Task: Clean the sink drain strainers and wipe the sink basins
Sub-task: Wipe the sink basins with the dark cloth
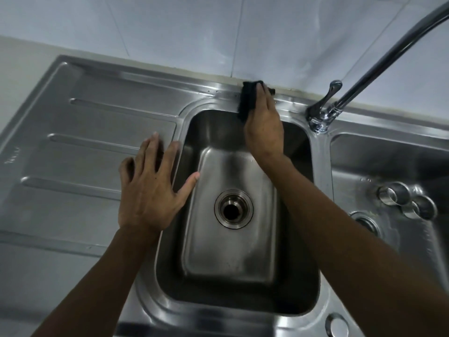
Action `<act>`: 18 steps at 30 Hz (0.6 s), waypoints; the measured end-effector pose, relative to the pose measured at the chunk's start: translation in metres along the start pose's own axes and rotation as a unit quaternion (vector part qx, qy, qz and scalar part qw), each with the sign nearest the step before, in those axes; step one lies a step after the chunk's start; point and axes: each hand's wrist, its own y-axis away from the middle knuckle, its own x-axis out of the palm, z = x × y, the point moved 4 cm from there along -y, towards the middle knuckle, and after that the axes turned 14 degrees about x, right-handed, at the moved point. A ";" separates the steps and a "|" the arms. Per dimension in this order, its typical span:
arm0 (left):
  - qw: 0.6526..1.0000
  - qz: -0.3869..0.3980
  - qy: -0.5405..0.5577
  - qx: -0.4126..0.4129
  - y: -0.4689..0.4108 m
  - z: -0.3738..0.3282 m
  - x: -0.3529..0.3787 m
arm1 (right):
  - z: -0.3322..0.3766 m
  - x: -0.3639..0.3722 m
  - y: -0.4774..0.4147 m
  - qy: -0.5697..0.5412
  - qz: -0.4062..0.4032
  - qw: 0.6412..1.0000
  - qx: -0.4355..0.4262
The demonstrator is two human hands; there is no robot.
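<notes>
over the steel sink top, the person's right hand (263, 122) is pressed flat on a black cloth (247, 100) at the back rim of the left basin (230, 244), right where the steel meets the tiled wall (194, 32). the fingers lie close together on top of the cloth, pinning it down rather than wrapped around it, and the lower end of the cloth hangs a bit over the basin's back edge. the left hand (150, 188) is holding nothing, fingers spread wide, palm down on the ribbed drainboard (85, 132) just beside the basin, with the thumb poking out over the basin's left edge.

the left basin's drain (233, 209) sits in the middle of the floor and looks like an open dark hole with a metal ring around it. two shiny metal cup-shaped pieces (408, 200) lie side by side on the floor of the right basin (388, 166), probably the strainers but can't tell for sure. the right basin's own drain (365, 221) is near them, partly cut off by the right forearm. the faucet (340, 98) stands on the back ledge between the two basins, its spout arcing up and out of the top right corner. a small round cap (336, 324) sits on the front ledge.
</notes>
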 end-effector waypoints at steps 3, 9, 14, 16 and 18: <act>1.000 -0.003 -0.001 -0.001 0.000 0.001 0.001 | 0.005 0.013 -0.001 0.065 0.022 0.997 -0.031; 1.000 -0.007 -0.003 -0.001 0.000 0.000 0.001 | 0.079 0.066 0.008 0.147 0.080 0.966 -0.195; 1.000 -0.011 0.009 -0.002 0.000 0.000 0.000 | 0.063 0.058 0.005 0.194 0.066 0.948 -0.245; 1.000 -0.013 0.012 -0.001 0.001 0.001 -0.001 | 0.036 0.047 0.007 0.215 0.061 0.947 -0.232; 1.000 -0.017 0.018 0.001 0.002 0.000 -0.003 | 0.007 0.032 0.011 0.221 0.042 0.956 -0.191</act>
